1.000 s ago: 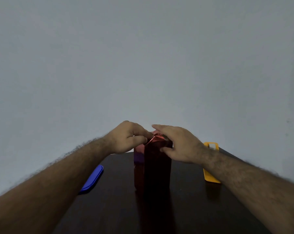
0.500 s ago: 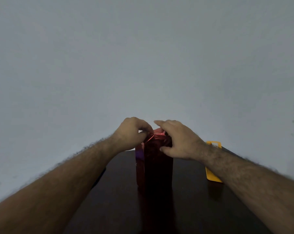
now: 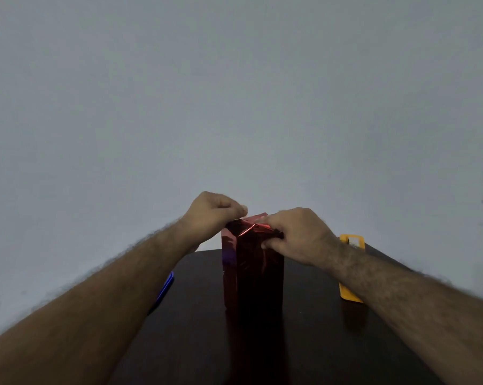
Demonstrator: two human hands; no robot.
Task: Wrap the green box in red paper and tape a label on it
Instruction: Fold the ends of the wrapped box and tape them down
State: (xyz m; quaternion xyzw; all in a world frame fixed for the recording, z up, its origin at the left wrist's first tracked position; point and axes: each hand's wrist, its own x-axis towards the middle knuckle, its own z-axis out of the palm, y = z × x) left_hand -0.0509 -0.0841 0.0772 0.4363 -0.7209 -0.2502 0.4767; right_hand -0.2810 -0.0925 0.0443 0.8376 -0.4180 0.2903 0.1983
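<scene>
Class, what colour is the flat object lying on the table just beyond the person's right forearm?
Yellow: the flat object shows best in the head view, partly hidden by the forearm.

The tall rectangular box covered in shiny red foil paper stands upright near the middle of the dark table. Its side faces are fully covered; no green shows. At the top end, the paper folds inward into creased flaps that catch the light. The lower part lies in shadow.
</scene>
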